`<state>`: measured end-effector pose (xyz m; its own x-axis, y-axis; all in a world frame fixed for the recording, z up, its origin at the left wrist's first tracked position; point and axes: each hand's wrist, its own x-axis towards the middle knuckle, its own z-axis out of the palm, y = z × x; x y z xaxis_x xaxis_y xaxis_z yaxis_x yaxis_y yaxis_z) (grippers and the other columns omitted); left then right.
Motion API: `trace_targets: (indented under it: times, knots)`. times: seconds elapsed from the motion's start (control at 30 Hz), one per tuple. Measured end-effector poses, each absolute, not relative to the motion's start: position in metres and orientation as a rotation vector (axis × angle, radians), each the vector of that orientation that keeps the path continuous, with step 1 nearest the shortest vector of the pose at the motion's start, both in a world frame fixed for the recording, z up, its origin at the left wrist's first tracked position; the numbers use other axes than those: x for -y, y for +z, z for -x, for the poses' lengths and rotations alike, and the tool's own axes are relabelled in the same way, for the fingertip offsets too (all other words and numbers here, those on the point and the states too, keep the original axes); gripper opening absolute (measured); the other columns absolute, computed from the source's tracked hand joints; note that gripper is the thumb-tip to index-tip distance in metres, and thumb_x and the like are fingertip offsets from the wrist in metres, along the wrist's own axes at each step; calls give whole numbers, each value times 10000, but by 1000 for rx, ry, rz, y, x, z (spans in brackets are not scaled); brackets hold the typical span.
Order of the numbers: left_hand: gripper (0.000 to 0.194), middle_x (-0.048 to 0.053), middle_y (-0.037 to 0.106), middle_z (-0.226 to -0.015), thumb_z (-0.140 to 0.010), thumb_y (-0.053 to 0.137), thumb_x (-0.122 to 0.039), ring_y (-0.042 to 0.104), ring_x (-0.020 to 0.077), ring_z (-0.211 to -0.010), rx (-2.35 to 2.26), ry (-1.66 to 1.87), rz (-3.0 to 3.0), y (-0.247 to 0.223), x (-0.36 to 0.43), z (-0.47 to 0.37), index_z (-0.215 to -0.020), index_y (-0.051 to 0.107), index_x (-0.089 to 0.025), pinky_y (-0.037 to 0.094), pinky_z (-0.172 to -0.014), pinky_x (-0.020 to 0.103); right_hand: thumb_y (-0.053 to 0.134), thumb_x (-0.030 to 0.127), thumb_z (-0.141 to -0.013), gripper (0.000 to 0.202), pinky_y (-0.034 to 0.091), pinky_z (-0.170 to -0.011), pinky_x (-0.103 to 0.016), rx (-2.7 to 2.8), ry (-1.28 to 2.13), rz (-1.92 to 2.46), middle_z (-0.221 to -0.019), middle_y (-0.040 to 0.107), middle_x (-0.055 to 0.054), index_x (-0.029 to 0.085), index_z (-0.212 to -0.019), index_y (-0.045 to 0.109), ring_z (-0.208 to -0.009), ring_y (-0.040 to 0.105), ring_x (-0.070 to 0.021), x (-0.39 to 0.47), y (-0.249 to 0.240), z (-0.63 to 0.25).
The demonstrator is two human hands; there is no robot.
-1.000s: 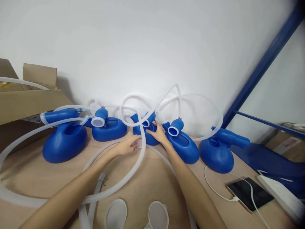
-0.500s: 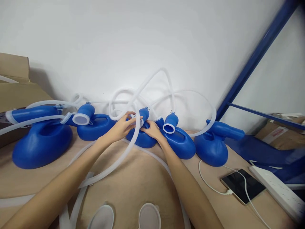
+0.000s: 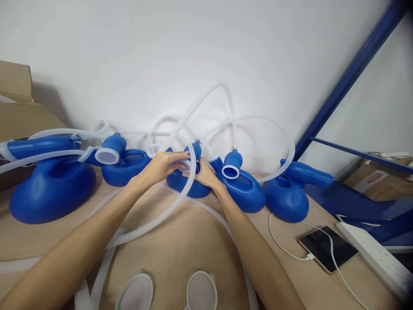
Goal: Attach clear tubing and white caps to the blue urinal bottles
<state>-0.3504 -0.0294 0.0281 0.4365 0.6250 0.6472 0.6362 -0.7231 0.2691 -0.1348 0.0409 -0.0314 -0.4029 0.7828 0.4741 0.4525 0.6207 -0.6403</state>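
Observation:
In the middle of the table, both my hands are at a blue urinal funnel [image 3: 194, 150] over a blue bottle [image 3: 199, 188] with a handle. My left hand [image 3: 163, 165] has its fingers closed round a whitish lid [image 3: 185, 165] at the funnel's mouth. My right hand [image 3: 206, 174] grips the funnel from below and the right, its thumb near the lid. A translucent corrugated hose [image 3: 167, 211] arches in front of the funnel and partly hides the fingers. How firmly the lid sits cannot be told.
More blue bottles with funnels stand left [image 3: 53, 189] and right [image 3: 241, 191], with hoses looped behind. Two round lids [image 3: 202, 290] lie near the front edge. A tablet [image 3: 327, 249] with a cable, a power strip [image 3: 371, 254] and a cardboard box [image 3: 29, 112] flank the work area.
The view has shifted slightly. My left hand has turned so its fingers lie flatter across the funnel's mouth and lid. My right hand stays at the funnel, its thumb closer to the lid.

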Motion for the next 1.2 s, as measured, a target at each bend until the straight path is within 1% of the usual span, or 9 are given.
trace_targets:
  times: [0.1,0.2,0.33,0.57,0.8,0.93,1.03,1.1,1.2]
  knots:
    - [358,51,790,-1235,-955,613,-274,776,248,-1046,1155,-1209,2576,21,25,350,-1279,761,-238,611,-960,340,909,452,-705,1237,524,-1086,-485,2045,559,909,-1559,534,-170,267,-1636,115,-1294,663,-322,-38,-30,135]
    - [323,72,782,-1255,-970,606,-273,756,266,-1127,1098,-1218,2546,15,23,348,-1235,782,-221,600,-1003,365,911,427,-706,1323,512,-1104,-514,2053,533,918,-1558,537,-180,273,-1650,-3,-1317,651,-342,-36,-29,136]
    - [344,89,742,-1337,-994,589,-306,694,276,-1253,1079,-1192,2603,18,27,350,-1285,755,-226,553,-1090,412,900,406,-715,1313,543,-1071,-495,2045,532,882,-1568,526,-180,281,-1642,-21,-1294,669,-331,-36,-29,137]
    - [397,92,558,-1569,-1063,484,-404,554,305,-1426,1119,-1209,2832,26,31,347,-1328,730,-240,469,-1177,449,896,385,-716,1270,572,-1019,-501,2063,501,912,-1498,598,-169,284,-1628,18,-1273,681,-336,-37,-30,137]
    - [371,53,732,-1349,-1025,557,-460,607,326,-1368,1167,-1538,2719,16,26,337,-1193,804,-242,492,-1161,435,914,448,-680,1268,544,-1043,-527,2035,484,978,-1445,633,-187,256,-1616,81,-1275,675,-356,-34,-29,137]
    - [367,53,767,-1277,-977,634,-505,622,344,-1349,1283,-1677,2710,17,29,337,-1137,826,-235,546,-1098,433,930,454,-649,1293,529,-1092,-509,2005,537,939,-1543,539,-196,255,-1615,94,-1315,649,-339,-32,-29,136]
    - [390,59,742,-1326,-939,688,-536,604,362,-1365,1333,-1735,2741,17,29,340,-1157,823,-241,547,-1093,444,931,478,-642,1296,438,-1204,-506,1996,573,841,-1631,426,-197,237,-1621,116,-1464,513,-329,-33,-32,135]
    - [420,60,700,-1396,-933,698,-539,570,364,-1400,1322,-1735,2820,16,29,343,-1220,802,-251,514,-1131,466,916,506,-665,1284,371,-1256,-507,1963,591,787,-1675,359,-188,231,-1636,122,-1534,418,-323,-35,-34,134]
    - [542,79,564,-1548,-910,731,-530,475,370,-1479,1261,-1695,2983,14,28,350,-1376,713,-253,461,-1178,496,909,541,-679,1286,400,-1243,-516,1879,610,783,-1713,298,-166,256,-1663,134,-1514,447,-337,-38,-36,135]
